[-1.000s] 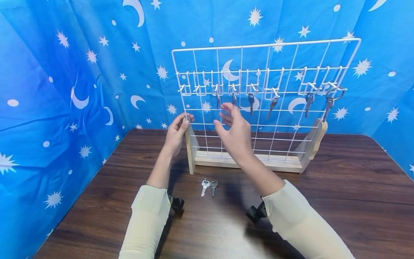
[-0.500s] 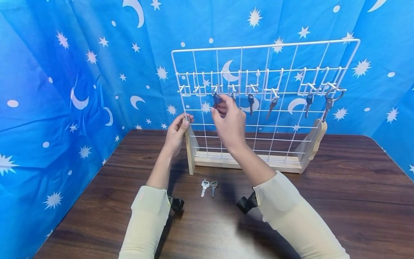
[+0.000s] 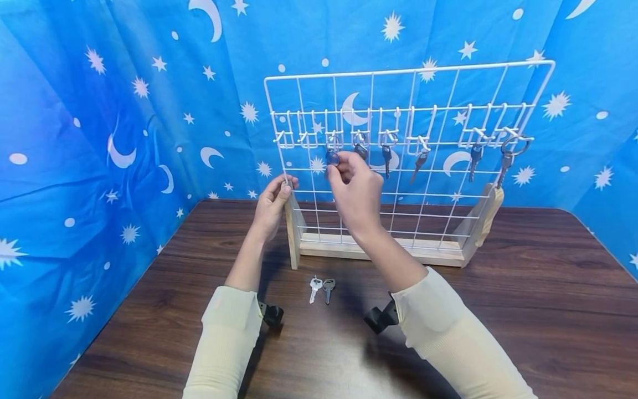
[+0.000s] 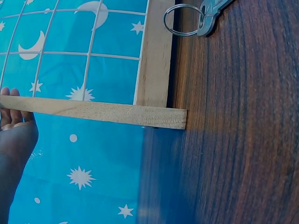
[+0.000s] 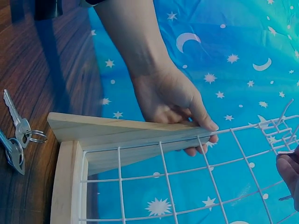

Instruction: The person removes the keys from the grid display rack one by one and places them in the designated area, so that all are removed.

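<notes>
A white wire grid rack stands in a wooden base. My left hand grips the top of its left wooden side piece; the right wrist view shows that hand's thumb and fingers around the wood. With thumb and forefinger, my right hand pinches a dark-headed key that hangs by its ring below the third hook from the left. The lower part of this key is hidden by the fingers. Just right of it, another key hangs behind the knuckles.
More keys hang along the hooks rightward, among them one dark key and one on a large ring. Two leftmost hooks carry no key. A silver key and a darker key lie on the wooden table before the rack.
My right hand has moved slightly left from beside the grid, and its spread thumb and forefinger have come together on the key. My left hand has stayed on the side piece.
</notes>
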{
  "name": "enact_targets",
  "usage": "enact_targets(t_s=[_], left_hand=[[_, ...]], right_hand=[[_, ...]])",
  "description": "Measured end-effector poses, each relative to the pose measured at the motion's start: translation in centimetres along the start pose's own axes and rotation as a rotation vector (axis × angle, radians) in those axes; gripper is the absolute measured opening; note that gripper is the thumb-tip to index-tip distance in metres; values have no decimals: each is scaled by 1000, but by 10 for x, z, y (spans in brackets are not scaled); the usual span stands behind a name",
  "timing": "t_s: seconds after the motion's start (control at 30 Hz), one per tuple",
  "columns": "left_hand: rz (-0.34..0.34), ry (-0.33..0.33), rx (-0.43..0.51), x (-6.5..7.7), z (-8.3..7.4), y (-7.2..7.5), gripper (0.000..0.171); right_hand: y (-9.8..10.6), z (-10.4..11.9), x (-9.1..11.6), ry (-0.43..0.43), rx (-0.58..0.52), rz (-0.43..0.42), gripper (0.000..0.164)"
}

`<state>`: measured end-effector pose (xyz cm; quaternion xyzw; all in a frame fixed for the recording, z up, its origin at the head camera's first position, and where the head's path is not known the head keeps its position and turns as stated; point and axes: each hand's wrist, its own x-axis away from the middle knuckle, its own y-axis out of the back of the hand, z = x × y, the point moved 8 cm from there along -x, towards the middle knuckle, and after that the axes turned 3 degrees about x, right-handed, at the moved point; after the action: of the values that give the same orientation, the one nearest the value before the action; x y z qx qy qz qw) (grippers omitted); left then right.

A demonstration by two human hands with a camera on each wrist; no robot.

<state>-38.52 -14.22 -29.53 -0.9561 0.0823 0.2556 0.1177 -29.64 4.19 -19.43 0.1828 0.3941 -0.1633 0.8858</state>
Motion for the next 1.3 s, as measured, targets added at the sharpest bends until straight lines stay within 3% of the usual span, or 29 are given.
enact_targets(t_s=[0.57,1.03,1.3], left_hand=[[-6,-3,-1,0,-2,-1,33],[-16,0,-16,1,-1,2,34],[-13,-3,-15,0,0,1,35]], right_hand=[[15,21,7,85,-53,-7,13],[24,27,-1,74,-89,-30,16],[28,26,5,68,-158,-23,14]])
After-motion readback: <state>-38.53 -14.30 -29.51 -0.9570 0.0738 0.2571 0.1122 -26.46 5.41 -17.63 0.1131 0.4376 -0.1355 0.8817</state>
